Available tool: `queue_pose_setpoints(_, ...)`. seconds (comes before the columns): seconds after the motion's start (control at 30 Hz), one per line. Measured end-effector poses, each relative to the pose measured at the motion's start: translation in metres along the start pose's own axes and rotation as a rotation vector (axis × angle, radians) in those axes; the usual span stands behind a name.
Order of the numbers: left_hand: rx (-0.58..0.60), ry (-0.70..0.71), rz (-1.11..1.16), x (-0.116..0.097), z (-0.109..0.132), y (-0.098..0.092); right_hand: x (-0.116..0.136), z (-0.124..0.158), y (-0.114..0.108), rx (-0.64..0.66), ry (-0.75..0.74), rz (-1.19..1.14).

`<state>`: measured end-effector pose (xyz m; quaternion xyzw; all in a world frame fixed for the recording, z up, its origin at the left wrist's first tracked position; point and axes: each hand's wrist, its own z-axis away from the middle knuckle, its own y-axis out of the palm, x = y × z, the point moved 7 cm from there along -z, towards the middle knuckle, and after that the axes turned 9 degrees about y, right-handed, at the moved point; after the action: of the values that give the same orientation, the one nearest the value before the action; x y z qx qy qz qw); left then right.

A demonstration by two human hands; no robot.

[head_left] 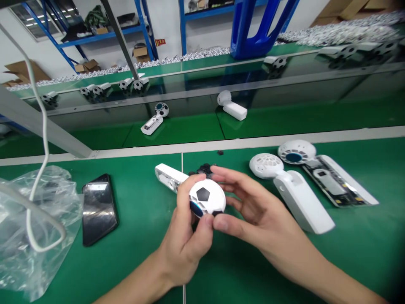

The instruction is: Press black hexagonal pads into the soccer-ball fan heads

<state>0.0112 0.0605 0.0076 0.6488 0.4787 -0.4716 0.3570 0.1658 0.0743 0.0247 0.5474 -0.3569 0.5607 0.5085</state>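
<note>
Left hand [183, 242] clasps football-patterned head [215, 195]; right hand [264, 213] cupped.

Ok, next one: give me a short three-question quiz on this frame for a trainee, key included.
1. Which item lies just right of the clear plastic bag? a) cardboard box b) dark phone c) blue crate
2. True or false: the left hand grips the held device.
3. How many white devices lie right of the right hand, nearer than the white rail?

Key: 1 b; 2 true; 3 two.
</note>
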Motion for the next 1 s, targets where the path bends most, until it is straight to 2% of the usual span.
queue_pose_setpoints(0.1, 0.002, -0.021, -0.009, 0.002, 0.002, -0.001, -0.015, -0.004, 0.008, 0.118, 0.16, -0.109)
queue_pose_setpoints(0.2, -0.02, -0.058, 0.058, 0.005, 0.005, 0.0, -0.017, -0.004, 0.009, 0.097, 0.169, -0.124)
queue_pose_setpoints(0.3, -0.072, -0.02, 0.124, 0.0, 0.008, 0.005, -0.012, 0.002, 0.013, 0.059, 0.06, -0.067)
queue_pose_setpoints(0.43, -0.171, 0.123, 0.018, -0.011, 0.013, 0.008, -0.003, 0.016, 0.02, 0.013, -0.149, 0.055)
queue_pose_setpoints(0.53, -0.184, 0.289, -0.06, -0.019, 0.014, 0.008, 0.005, 0.023, 0.02, -0.009, -0.271, 0.116)
queue_pose_setpoints(0.6, -0.179, 0.305, -0.079, -0.018, 0.013, 0.005, 0.011, 0.02, 0.017, 0.027, -0.288, 0.161)
queue_pose_setpoints(0.7, -0.14, 0.131, 0.063, -0.014, 0.008, -0.001, 0.011, 0.003, 0.003, 0.148, -0.184, 0.2)
queue_pose_setpoints(0.73, -0.135, 0.047, 0.135, -0.014, 0.006, -0.002, 0.01, -0.005, -0.006, 0.13, -0.176, 0.292)
queue_pose_setpoints(0.8, -0.193, -0.114, 0.208, -0.018, 0.004, -0.008, 0.01, -0.02, -0.025, -0.006, -0.251, 0.625)
queue_pose_setpoints(0.87, -0.306, -0.235, 0.122, -0.027, 0.002, -0.018, 0.006, -0.032, -0.038, -0.145, -0.34, 0.964)
queue_pose_setpoints(0.93, -0.386, -0.291, -0.03, -0.037, 0.0, -0.027, -0.005, -0.042, -0.041, -0.153, -0.369, 1.12)
queue_pose_setpoints(1.0, -0.446, -0.289, -0.171, -0.045, -0.002, -0.036, -0.013, -0.046, -0.04, -0.13, -0.37, 1.187)
